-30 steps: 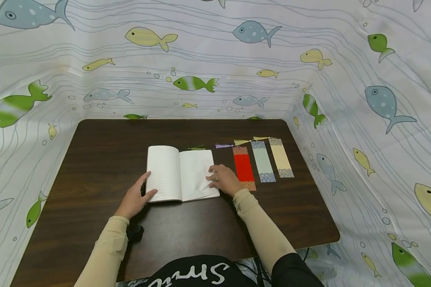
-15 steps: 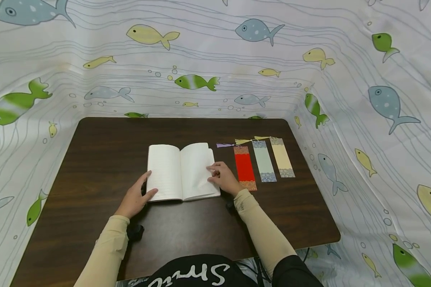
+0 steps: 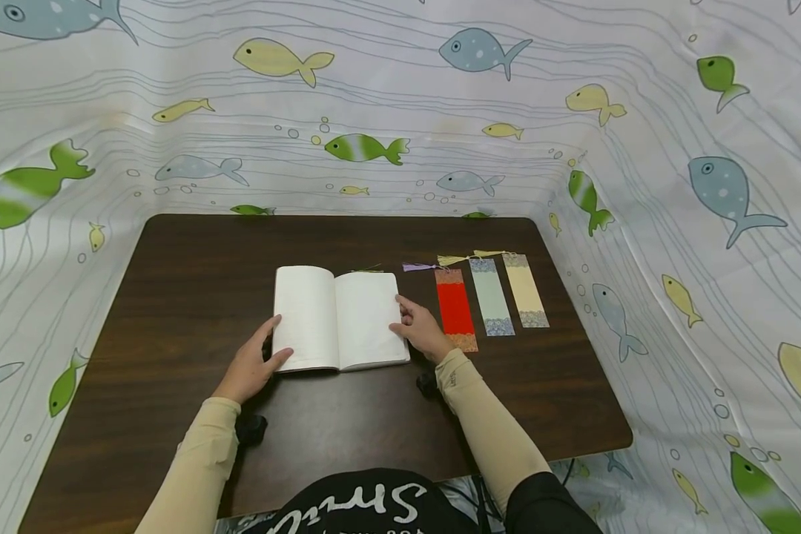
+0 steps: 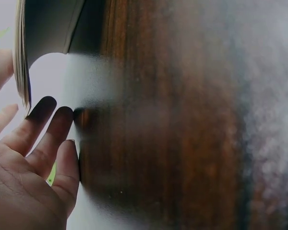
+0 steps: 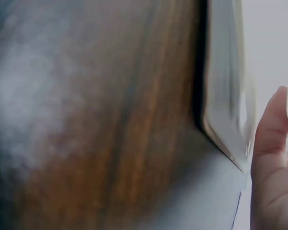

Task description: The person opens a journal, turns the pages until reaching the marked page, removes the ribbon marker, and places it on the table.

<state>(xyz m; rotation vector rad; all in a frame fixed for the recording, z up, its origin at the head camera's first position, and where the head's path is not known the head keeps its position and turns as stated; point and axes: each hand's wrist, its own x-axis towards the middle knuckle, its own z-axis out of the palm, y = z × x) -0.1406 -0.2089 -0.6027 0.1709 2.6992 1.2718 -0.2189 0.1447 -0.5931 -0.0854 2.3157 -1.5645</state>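
Note:
An open notebook (image 3: 305, 319) with white pages lies at the table's middle. My left hand (image 3: 250, 363) rests at its left edge, thumb on the left page. In the left wrist view the fingers (image 4: 48, 143) are spread beside the cover edge. At the opposite edge my right hand (image 3: 420, 330) pinches the right-hand page (image 3: 367, 319) between thumb and index finger. The right wrist view shows the thumb (image 5: 273, 124) against a thin white sheet, with the page block beside it. A green tassel (image 3: 368, 270) sticks out behind the notebook.
Right of the notebook lie three tasselled bookmarks: a red one (image 3: 455, 310), a pale green one (image 3: 492, 297) and a cream one (image 3: 525, 291). The brown table (image 3: 140, 311) has fish-patterned fabric (image 3: 387, 111) around its back and sides.
The right hand has moved slightly right to the page edge. Half a second ago a right-hand page stood raised and covered the tassel; now the pages lie flatter and the tassel shows.

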